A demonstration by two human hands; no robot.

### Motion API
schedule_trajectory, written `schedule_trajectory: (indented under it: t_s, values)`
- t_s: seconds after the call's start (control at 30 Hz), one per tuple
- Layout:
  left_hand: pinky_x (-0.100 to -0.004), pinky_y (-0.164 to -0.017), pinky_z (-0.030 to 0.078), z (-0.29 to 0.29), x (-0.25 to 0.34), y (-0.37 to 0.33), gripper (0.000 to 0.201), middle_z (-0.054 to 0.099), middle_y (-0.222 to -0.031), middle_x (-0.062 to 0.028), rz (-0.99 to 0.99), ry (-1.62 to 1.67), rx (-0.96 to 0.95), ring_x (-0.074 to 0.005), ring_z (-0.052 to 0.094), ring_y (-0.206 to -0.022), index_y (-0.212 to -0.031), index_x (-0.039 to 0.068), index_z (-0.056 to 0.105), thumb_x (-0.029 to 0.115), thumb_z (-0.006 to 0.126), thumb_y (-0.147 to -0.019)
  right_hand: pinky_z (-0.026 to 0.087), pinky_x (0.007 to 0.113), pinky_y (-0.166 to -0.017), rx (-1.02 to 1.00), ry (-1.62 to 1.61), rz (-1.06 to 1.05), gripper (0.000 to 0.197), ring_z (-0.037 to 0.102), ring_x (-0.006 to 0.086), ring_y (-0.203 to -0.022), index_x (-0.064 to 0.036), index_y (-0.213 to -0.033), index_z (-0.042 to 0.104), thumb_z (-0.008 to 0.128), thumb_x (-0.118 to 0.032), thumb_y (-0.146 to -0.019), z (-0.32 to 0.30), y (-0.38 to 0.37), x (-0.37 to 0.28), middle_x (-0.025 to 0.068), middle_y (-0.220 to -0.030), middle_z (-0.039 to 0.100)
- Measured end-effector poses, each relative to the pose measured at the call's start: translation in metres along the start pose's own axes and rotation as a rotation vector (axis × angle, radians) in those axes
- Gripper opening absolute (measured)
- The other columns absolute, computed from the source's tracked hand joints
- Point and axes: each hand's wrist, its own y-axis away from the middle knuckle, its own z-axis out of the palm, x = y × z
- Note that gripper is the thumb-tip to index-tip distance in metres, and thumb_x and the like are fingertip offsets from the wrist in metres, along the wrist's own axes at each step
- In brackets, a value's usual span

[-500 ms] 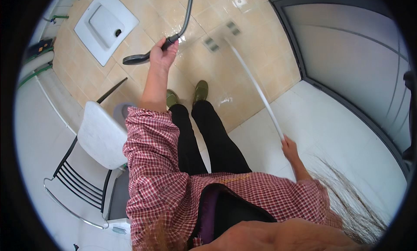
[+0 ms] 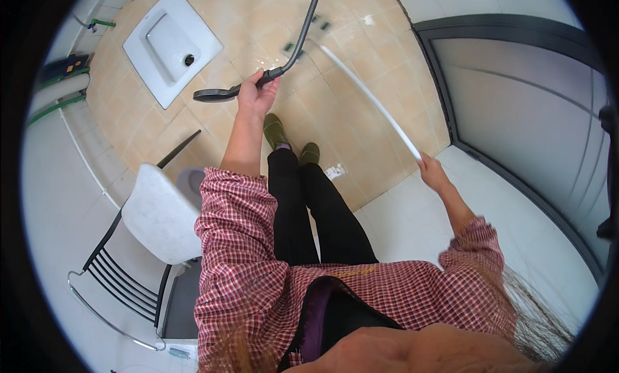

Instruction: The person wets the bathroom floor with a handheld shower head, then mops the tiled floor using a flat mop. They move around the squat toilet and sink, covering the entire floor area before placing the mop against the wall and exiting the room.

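Right hand (image 2: 433, 172) closed round the near end of a white pole (image 2: 380, 108); left hand (image 2: 256, 99) wrapped on the handle of a dark shower head (image 2: 216, 96). No slack visible in either grip.

Pole: from the right fist it runs ahead and to the left, down to the floor tiles (image 2: 367, 144); looks bowed, could be the lens. Far end sits by greenish pads (image 2: 293, 49), blurry, can't confirm how they join the pole. Key relation: right hand has the pole, but in this view its far end is nearer the left hand.

Shower head: sticks out left of the left fist, long axis roughly crosswise, seen near edge-on. Spray can't be made out. Grey hose (image 2: 303, 34) leaves the other side of the fist, climbs ahead and right, overlaps the pads in view.

Further out: white squat toilet (image 2: 209, 41) ahead-left, past the shower head. Olive shoes (image 2: 274, 129) between the hands. White seat (image 2: 158, 212) lower left, dark-framed door (image 2: 516, 89) right.
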Motion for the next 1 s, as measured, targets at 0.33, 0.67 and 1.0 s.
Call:
schedule_trajectory:
  t_s: [0.33,0.67,1.0]
  values:
    - [-0.0455,-0.088,0.05,0.016,-0.004,0.009,0.01,0.057,-0.094,-0.0182,0.046,-0.111,-0.11,-0.032,0.059,-0.09,-0.094,-0.004,0.047,0.003,0.05,-0.088,0.048,0.049,-0.063,0.148,-0.006,0.106,0.029,0.06,0.0415,-0.072,-0.0066,-0.115,0.056,0.05,-0.022,-0.09,0.057,0.18,0.041,0.0232,-0.08,0.062]
    - [-0.0429,-0.088,0.049,0.027,-0.007,0.016,0.008,0.058,-0.095,-0.0165,0.069,-0.152,-0.105,-0.0286,0.059,-0.088,-0.093,-0.004,0.049,0.003,0.05,-0.088,0.044,0.055,-0.063,0.12,-0.113,0.008,0.029,0.058,0.0456,-0.073,-0.0104,-0.117,0.048,0.046,-0.021,-0.091,0.093,0.012,-0.058,0.0252,-0.078,0.06]
    - [-0.0447,-0.09,0.049,0.021,-0.004,0.012,0.009,0.057,-0.093,-0.0155,0.109,-0.25,-0.116,-0.0299,0.059,-0.088,-0.094,-0.004,0.048,0.001,0.052,-0.087,0.049,0.034,-0.068,0.226,-0.379,0.278,0.029,0.064,0.0253,-0.076,-0.0069,-0.118,0.058,0.051,-0.013,-0.09,0.101,0.136,0.036,0.0191,-0.085,0.064]
